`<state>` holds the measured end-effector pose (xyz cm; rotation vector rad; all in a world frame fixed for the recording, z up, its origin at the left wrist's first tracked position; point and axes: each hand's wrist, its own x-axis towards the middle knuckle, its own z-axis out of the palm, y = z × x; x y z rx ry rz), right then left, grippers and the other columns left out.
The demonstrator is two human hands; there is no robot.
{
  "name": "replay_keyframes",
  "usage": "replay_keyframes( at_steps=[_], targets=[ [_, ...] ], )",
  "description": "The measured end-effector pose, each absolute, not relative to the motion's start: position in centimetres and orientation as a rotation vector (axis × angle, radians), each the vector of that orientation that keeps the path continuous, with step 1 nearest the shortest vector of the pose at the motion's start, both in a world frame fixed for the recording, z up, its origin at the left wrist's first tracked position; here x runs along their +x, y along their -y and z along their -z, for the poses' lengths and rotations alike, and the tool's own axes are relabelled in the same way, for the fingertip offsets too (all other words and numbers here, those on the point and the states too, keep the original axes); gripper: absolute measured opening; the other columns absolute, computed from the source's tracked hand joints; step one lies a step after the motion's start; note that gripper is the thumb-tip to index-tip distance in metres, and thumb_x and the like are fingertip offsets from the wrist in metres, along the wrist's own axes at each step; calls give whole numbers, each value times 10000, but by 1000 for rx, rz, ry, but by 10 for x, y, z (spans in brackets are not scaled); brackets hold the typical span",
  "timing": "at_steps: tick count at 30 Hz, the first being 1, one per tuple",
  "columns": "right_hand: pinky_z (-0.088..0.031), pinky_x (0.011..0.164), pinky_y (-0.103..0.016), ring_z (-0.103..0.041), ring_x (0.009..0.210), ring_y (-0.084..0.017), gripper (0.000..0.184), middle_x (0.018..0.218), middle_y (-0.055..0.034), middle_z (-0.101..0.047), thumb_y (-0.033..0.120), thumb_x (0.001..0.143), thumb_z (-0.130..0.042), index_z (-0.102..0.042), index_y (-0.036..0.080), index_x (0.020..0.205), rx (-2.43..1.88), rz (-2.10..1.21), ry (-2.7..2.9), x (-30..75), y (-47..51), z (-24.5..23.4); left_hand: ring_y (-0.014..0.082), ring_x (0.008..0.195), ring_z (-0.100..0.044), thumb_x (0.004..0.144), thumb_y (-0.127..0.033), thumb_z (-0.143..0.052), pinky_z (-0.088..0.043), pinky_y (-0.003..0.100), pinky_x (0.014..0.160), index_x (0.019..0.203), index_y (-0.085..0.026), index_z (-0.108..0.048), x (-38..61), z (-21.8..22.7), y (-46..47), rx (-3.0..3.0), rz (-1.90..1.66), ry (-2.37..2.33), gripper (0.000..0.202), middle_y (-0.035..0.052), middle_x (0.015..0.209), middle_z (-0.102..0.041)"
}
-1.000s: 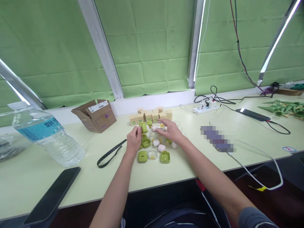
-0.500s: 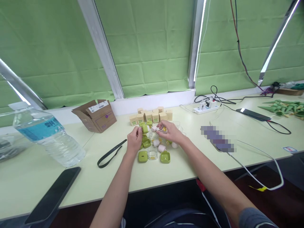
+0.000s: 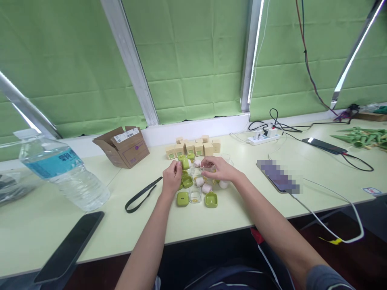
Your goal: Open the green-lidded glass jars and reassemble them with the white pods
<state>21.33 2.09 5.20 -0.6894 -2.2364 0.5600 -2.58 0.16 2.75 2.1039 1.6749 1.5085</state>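
A black phone (image 3: pixel 71 245) lies across the front edge of the worktop (image 3: pixel 208 219), at the left. Farther in, 3 parts form a row: a green square part (image 3: pixel 182 199), a clear part (image 3: pixel 195 195) just beside it, and an open green shell (image 3: pixel 211 199). Behind them lie 2 pale pink pieces (image 3: pixel 207 188).

The left hand (image 3: pixel 171 177) has its fingers closed on a green case (image 3: pixel 185 164) (white shows at its right end), at the cluster's left side. The right hand (image 3: pixel 220 168), fingers bent, is at clear pieces to the right; whether it grips one I cannot tell. Small beige boxes (image 3: pixel 198 150) stand beyond both hands.
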Motion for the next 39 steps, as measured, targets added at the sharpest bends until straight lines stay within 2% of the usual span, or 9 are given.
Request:
replay_keyframes(
  at_steps=[2,5,12,15,24,39],
  targets=[
    [-407,686,-259,-550,738,-141,111,822,-10,-633,279,827,-619,-627,175,865,-729,-555,2279,215,-21,-53,118,509,-450,966,-404,-382,-349,242,569,690,-212,-446,-26,-27,-2,2107,-1511,-1674,343,-35,545,-498],
    [-362,640,-250,-510,679,-128,147,746,3,-611,289,842,-594,-612,167,763,-753,-569,2340,217,-21,-53,119,509,-450,965,-403,-383,-352,242,569,696,-213,-456,-26,-27,-2,2107,-1515,-1680,337,-34,545,-498],
    [-305,615,-263,-474,635,-129,235,699,-9,-607,294,867,-533,-609,157,692,-823,-456,2491,214,-16,-54,117,505,-443,964,-407,-385,-351,242,566,688,-212,-452,-26,-28,-1,2104,-1507,-1684,344,-35,540,-497],
    [-321,639,-272,-501,677,-148,208,728,-27,-626,239,856,-502,-612,158,699,-792,-365,2538,212,-14,-55,117,510,-444,964,-409,-385,-352,241,570,686,-212,-448,-26,-28,-1,2105,-1510,-1686,347,-36,539,-495],
    [-391,724,-307,-545,737,-189,25,769,-36,-640,197,737,-595,-611,179,730,-706,-279,2543,215,-1,-51,124,517,-455,965,-435,-378,-360,247,576,694,-215,-453,-26,-26,-1,2096,-1505,-1669,357,-32,550,-495],
    [-370,676,-297,-527,691,-169,103,723,-25,-618,234,749,-616,-566,178,680,-718,-305,2591,221,0,-46,116,520,-447,962,-396,-394,-341,243,573,693,-208,-455,-25,-28,0,2106,-1505,-1672,334,-30,555,-508]
  ],
)
